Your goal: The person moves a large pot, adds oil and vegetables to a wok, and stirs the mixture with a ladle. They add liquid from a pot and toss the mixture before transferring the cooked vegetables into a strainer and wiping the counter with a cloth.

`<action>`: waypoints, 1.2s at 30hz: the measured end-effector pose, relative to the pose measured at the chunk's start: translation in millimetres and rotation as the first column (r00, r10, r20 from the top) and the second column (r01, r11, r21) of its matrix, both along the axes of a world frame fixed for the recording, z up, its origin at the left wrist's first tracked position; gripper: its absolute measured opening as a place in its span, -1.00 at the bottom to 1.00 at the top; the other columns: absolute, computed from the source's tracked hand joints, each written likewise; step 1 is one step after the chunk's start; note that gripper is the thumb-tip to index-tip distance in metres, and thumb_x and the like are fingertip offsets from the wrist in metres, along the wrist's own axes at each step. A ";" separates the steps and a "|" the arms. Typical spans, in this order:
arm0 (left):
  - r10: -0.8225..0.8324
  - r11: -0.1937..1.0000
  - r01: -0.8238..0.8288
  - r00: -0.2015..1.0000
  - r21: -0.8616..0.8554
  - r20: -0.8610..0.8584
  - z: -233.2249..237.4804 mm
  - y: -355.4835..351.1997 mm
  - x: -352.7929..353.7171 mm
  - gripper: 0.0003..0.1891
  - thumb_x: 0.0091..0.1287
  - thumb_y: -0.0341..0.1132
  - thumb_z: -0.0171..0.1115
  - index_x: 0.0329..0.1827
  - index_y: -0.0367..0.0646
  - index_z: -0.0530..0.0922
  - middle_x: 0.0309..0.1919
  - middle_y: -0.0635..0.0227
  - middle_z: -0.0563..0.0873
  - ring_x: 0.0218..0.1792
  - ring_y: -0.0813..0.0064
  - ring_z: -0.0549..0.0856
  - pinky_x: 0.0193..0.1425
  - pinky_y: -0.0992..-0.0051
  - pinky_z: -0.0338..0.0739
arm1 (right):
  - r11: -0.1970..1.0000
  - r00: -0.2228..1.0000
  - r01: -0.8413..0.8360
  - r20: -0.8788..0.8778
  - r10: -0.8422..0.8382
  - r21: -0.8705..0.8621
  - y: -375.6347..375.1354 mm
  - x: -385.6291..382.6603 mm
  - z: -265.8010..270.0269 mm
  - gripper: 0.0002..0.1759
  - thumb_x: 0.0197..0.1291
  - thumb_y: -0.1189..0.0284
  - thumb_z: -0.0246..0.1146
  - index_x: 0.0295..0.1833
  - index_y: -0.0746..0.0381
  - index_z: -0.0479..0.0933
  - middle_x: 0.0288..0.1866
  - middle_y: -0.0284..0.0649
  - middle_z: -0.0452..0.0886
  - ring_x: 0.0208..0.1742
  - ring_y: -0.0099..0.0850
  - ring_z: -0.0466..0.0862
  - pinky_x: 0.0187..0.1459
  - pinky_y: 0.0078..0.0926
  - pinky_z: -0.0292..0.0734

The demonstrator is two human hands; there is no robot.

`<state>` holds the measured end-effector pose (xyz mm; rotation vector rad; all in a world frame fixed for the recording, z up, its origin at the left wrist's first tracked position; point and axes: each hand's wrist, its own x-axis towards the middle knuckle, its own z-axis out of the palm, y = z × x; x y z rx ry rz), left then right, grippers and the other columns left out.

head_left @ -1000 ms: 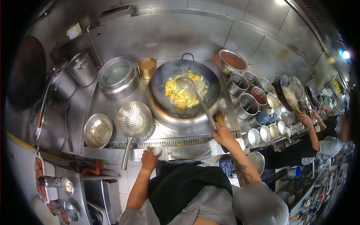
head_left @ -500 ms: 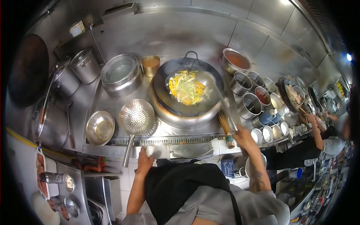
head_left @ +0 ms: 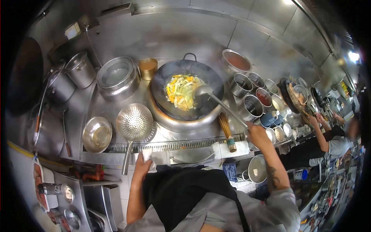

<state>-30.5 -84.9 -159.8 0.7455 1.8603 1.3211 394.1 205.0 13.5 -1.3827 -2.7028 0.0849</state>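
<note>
My right hand [head_left: 258, 136] is closed around the handle of a metal ladle [head_left: 203, 91], right of the wok. The ladle's bowl hangs at the right edge of a heap of cut yellow and pale green vegetables [head_left: 180, 92]. These lie in a large black wok [head_left: 162, 79] on a round metal burner ring, with steam rising. At the stove's front edge, my left hand [head_left: 142, 167] is closed on a folded white cloth [head_left: 147, 154]. Just above it is the handle of a perforated strainer [head_left: 134, 121], which rests on the stove top.
Left of the wok stand a lidded pot [head_left: 118, 75], a brass-coloured can [head_left: 148, 69] and a metal bowl [head_left: 97, 134]. A bamboo brush [head_left: 227, 131] lies at the front right. Sauce pots [head_left: 251, 108] stand farther right. A co-worker [head_left: 328, 145] works beyond them.
The ladle has swung round so its bowl faces the vegetables' right side, and the heap has shifted. My right hand has moved slightly up and right. More white cloth shows in my left hand.
</note>
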 end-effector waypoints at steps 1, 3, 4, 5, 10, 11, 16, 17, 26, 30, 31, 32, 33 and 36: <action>-0.010 1.000 0.009 0.995 0.011 0.101 5.9 4.3 3.2 -0.44 0.11 -0.54 0.14 0.26 -0.32 0.35 0.02 0.17 0.61 0.00 0.40 0.61 0.10 0.46 0.48 | 0.999 0.999 0.029 -0.044 -0.031 -0.038 6.4 -4.9 -16.5 -0.56 0.06 0.54 0.11 0.12 0.36 0.47 -0.28 0.16 0.64 -0.24 0.07 0.67 -0.18 -0.04 0.55; -0.023 0.993 -0.015 0.943 0.113 0.331 27.7 8.7 12.1 -0.42 0.13 -0.55 0.16 0.30 -0.28 0.34 0.06 0.19 0.58 0.07 0.39 0.58 0.17 0.46 0.46 | 0.990 0.987 0.080 -0.131 -0.095 -0.117 15.8 -17.3 -43.4 -0.56 0.07 0.51 0.11 0.11 0.38 0.46 -0.27 0.18 0.63 -0.22 0.09 0.66 -0.15 -0.02 0.55; -0.025 0.990 -0.027 0.931 0.137 0.365 39.9 9.0 18.3 -0.42 0.12 -0.57 0.15 0.29 -0.27 0.34 0.04 0.21 0.60 0.04 0.40 0.60 0.14 0.46 0.48 | 0.986 0.977 0.111 -0.167 -0.131 -0.124 17.2 -25.9 -56.8 -0.57 0.06 0.50 0.12 0.10 0.40 0.45 -0.27 0.19 0.63 -0.24 0.08 0.66 -0.16 -0.03 0.55; -0.029 0.987 -0.038 0.916 0.158 0.399 45.5 8.9 21.3 -0.42 0.11 -0.58 0.14 0.28 -0.27 0.35 0.02 0.24 0.61 0.01 0.41 0.61 0.12 0.46 0.50 | 0.981 0.965 0.142 -0.202 -0.167 -0.133 14.9 -38.4 -68.5 -0.58 0.06 0.50 0.12 0.08 0.41 0.45 -0.27 0.21 0.62 -0.26 0.08 0.66 -0.18 -0.04 0.55; 0.024 0.995 -0.062 0.901 0.074 0.432 44.4 -5.4 23.8 -0.52 0.11 -0.53 0.25 0.15 -0.28 0.43 -0.11 0.26 0.64 -0.11 0.41 0.66 -0.04 0.44 0.57 | 0.855 0.825 0.073 -0.451 -0.342 -0.514 5.9 -86.3 -105.7 -0.65 0.06 0.51 0.20 0.01 0.34 0.45 -0.40 -0.03 0.61 -0.35 -0.09 0.64 -0.29 -0.20 0.52; 0.034 0.994 -0.075 0.897 0.076 0.440 39.9 -8.7 22.0 -0.53 0.11 -0.51 0.29 0.13 -0.28 0.44 -0.13 0.26 0.64 -0.12 0.42 0.65 -0.07 0.45 0.57 | 0.740 0.798 0.053 -0.417 -0.436 -0.671 2.6 -91.2 -87.2 -0.65 0.07 0.51 0.21 0.02 0.34 0.45 -0.39 -0.10 0.61 -0.35 -0.17 0.64 -0.30 -0.26 0.52; 0.188 0.975 -0.221 0.831 0.000 0.524 40.7 -26.7 13.6 -0.60 0.15 -0.46 0.31 0.06 -0.31 0.46 -0.31 0.22 0.66 -0.32 0.36 0.69 -0.25 0.39 0.61 | 0.958 0.666 -0.195 -0.745 -0.028 -0.210 -7.3 -72.2 -112.0 -0.56 0.10 0.58 0.20 0.15 0.32 0.42 -0.35 -0.27 0.51 -0.57 -0.57 0.48 -0.54 -0.57 0.39; 0.185 0.972 -0.234 0.806 0.016 0.562 46.9 -28.0 13.4 -0.61 0.16 -0.46 0.29 0.06 -0.32 0.46 -0.31 0.21 0.66 -0.33 0.35 0.69 -0.26 0.38 0.62 | 0.929 0.688 -0.182 -0.716 -0.114 -0.323 -7.1 -72.7 -105.2 -0.58 0.10 0.56 0.19 0.13 0.33 0.43 -0.42 -0.25 0.51 -0.58 -0.54 0.50 -0.55 -0.54 0.39; 0.114 0.959 -0.259 0.730 0.119 0.674 61.9 -28.4 22.3 -0.66 0.19 -0.44 0.26 0.01 -0.33 0.45 -0.35 0.17 0.64 -0.42 0.28 0.71 -0.36 0.35 0.66 | 0.557 0.806 -0.143 -0.423 -0.414 -0.818 -40.0 -84.4 -22.1 -0.76 0.14 0.51 0.20 -0.06 0.34 0.48 -0.60 -0.33 0.45 -0.68 -0.55 0.46 -0.64 -0.54 0.34; 0.092 0.958 -0.251 0.725 0.138 0.682 60.7 -25.2 24.7 -0.64 0.19 -0.44 0.27 0.04 -0.33 0.43 -0.35 0.16 0.64 -0.41 0.26 0.71 -0.37 0.34 0.66 | 0.646 0.844 -0.126 -0.423 -0.328 -0.753 -34.8 -88.9 -36.6 -0.77 0.14 0.54 0.18 -0.06 0.35 0.48 -0.60 -0.36 0.44 -0.67 -0.56 0.47 -0.64 -0.54 0.35; 0.107 0.960 -0.253 0.733 0.123 0.672 60.8 -24.8 24.2 -0.64 0.19 -0.44 0.26 0.04 -0.33 0.43 -0.35 0.16 0.64 -0.41 0.26 0.71 -0.37 0.34 0.66 | 0.722 0.865 -0.119 -0.428 -0.261 -0.681 -29.8 -93.8 -43.3 -0.77 0.14 0.54 0.18 -0.07 0.36 0.47 -0.60 -0.34 0.45 -0.67 -0.54 0.47 -0.64 -0.51 0.36; 0.122 0.961 -0.256 0.740 0.108 0.662 60.9 -24.7 24.2 -0.64 0.19 -0.45 0.26 0.04 -0.33 0.43 -0.35 0.15 0.64 -0.42 0.25 0.71 -0.37 0.34 0.67 | 0.829 0.884 -0.111 -0.436 -0.170 -0.548 -25.0 -97.2 -51.4 -0.78 0.12 0.53 0.17 -0.09 0.35 0.47 -0.57 -0.27 0.48 -0.63 -0.49 0.52 -0.59 -0.47 0.39; 0.136 0.962 -0.257 0.746 0.093 0.652 60.7 -24.3 24.5 -0.64 0.20 -0.45 0.25 0.04 -0.33 0.42 -0.35 0.15 0.64 -0.42 0.25 0.71 -0.37 0.33 0.67 | 0.911 0.901 -0.108 -0.427 -0.080 -0.397 -20.7 -98.8 -61.7 -0.78 0.10 0.53 0.17 -0.12 0.35 0.48 -0.55 -0.20 0.51 -0.58 -0.44 0.57 -0.54 -0.43 0.43; 0.127 0.959 -0.265 0.724 0.103 0.678 56.3 -22.9 26.7 -0.66 0.20 -0.45 0.25 0.02 -0.34 0.42 -0.35 0.13 0.64 -0.42 0.24 0.71 -0.37 0.33 0.67 | 0.946 0.893 -0.107 -0.448 -0.044 -0.305 -11.2 -111.1 -84.7 -0.80 0.08 0.53 0.15 -0.15 0.35 0.48 -0.52 -0.08 0.56 -0.56 -0.34 0.63 -0.50 -0.34 0.48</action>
